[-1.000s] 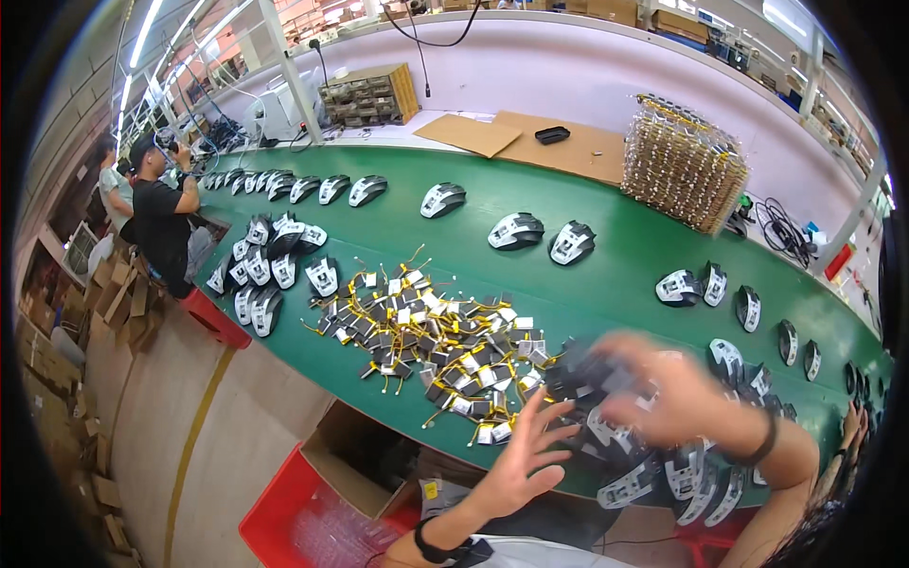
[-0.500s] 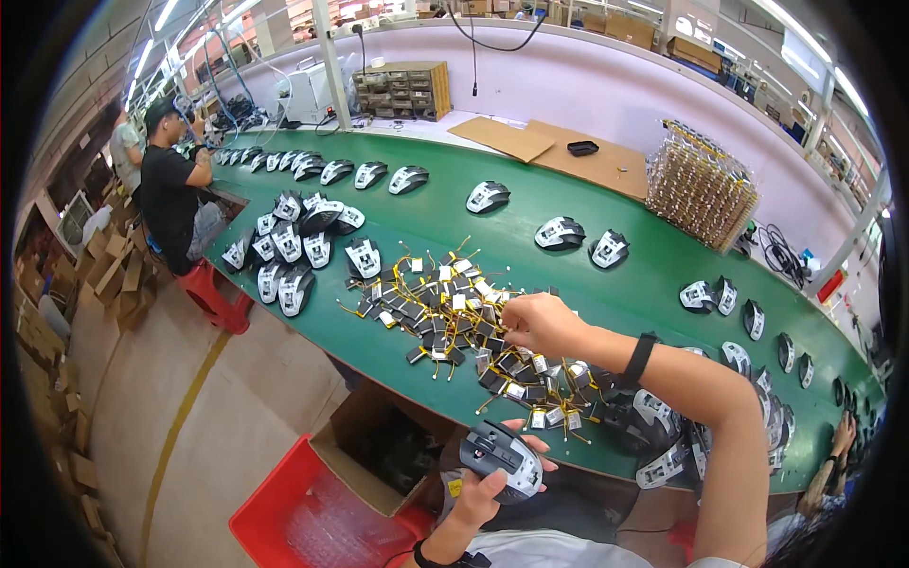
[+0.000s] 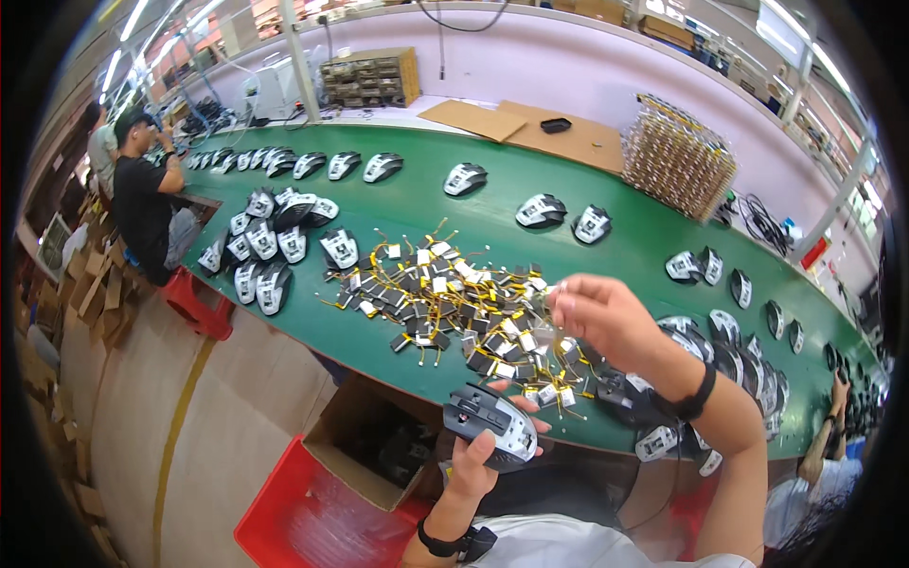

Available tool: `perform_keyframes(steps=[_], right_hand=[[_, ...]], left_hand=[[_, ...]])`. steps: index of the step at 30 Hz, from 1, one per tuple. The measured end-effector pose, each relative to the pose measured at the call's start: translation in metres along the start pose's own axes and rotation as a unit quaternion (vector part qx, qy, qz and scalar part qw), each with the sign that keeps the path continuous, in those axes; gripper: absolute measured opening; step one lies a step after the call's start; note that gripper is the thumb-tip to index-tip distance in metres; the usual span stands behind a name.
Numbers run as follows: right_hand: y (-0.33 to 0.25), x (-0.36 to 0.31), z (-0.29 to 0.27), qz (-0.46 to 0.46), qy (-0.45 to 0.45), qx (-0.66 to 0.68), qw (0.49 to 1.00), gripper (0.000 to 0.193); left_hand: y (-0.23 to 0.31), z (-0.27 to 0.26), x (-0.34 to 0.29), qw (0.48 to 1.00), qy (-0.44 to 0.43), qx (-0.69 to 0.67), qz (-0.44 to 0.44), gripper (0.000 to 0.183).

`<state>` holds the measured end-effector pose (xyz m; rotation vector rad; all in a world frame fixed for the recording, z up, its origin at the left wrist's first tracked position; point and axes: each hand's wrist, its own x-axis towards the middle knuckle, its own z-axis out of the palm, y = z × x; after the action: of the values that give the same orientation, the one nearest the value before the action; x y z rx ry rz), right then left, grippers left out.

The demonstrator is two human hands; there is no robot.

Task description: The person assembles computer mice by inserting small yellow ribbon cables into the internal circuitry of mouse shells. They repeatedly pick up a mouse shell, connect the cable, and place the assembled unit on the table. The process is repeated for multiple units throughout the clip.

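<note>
My left hand (image 3: 478,459) grips a black and silver-grey computer mouse (image 3: 492,424) near the table's front edge, fingers around its sides. The mouse's top is partly uncovered, showing its inside. Above the front right of a loose pile of small flat batteries (image 3: 436,284), my right hand (image 3: 606,317) has thumb and fingers pinched together. From the pinch a small greyish battery seems to hang, smeared by motion. The pile's batteries are grey and white with thin yellow and red wires. Just right of the pile lie several more part-open mice (image 3: 655,442), some behind my right forearm.
Mice (image 3: 273,287) cluster at the left, and a row (image 3: 464,178) runs along the green table (image 3: 407,213). A stacked block of parts (image 3: 677,156) stands at the back right. Below the table are an open carton (image 3: 327,417) and red bin (image 3: 275,502). Co-workers (image 3: 147,204) sit at both ends.
My right hand has risen out of the battery pile and moved right, its fingers pinched. My left hand still holds the mouse. The whole view has shifted slightly.
</note>
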<state>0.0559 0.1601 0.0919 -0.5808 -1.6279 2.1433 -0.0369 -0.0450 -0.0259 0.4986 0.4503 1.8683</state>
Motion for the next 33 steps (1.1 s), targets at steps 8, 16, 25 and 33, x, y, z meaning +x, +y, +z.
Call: perform_keyframes(steps=[8, 16, 25, 33], right_hand=[[0.029, -0.119, 0.007, 0.065, -0.022, -0.134, 0.989, 0.021], [0.052, -0.151, 0.003, 0.019, 0.106, -0.147, 0.983, 0.015], [0.039, -0.158, -0.003, -0.049, 0.111, -0.253, 0.960, 0.008], [0.037, -0.161, -0.009, -0.308, 0.073, -0.533, 0.785, 0.016]], left_hand=[[-0.012, 0.038, 0.022, 0.993, 0.031, 0.108, 0.028, 0.093], [-0.043, 0.058, 0.020, 0.991, 0.024, 0.128, 0.040, 0.093], [-0.046, 0.062, 0.018, 0.984, -0.009, 0.178, 0.023, 0.092], [-0.038, 0.059, 0.024, 0.990, -0.031, 0.084, -0.104, 0.081]])
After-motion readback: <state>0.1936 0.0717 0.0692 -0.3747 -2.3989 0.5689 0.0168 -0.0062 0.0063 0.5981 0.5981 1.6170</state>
